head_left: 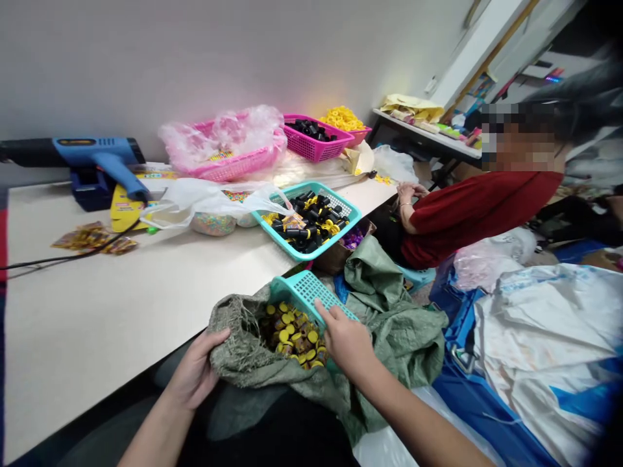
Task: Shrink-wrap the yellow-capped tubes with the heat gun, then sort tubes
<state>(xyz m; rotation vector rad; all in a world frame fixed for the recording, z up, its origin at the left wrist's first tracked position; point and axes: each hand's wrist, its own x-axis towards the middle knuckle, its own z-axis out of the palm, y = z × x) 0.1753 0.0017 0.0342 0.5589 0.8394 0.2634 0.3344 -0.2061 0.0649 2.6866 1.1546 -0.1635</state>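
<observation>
My left hand [195,366] grips the frayed rim of a grey-green woven sack [238,344], its thumb over the edge. Inside the sack's mouth lie several small brown pieces with yellow caps [292,334]. My right hand [348,340] is closed on a turquoise plastic basket [311,292], which is tipped on its side at the sack opening. One finger stretches along the basket's perforated wall. The basket's lower part is hidden by the sack and my hand.
On the white table [160,305] stands another turquoise basket [354,213] of black and yellow parts. Pink baskets [321,150] line the wall; a blue heat gun [97,152] is at left. A person in a red top [467,214] sits beyond. Blue crates [479,408] stand at right.
</observation>
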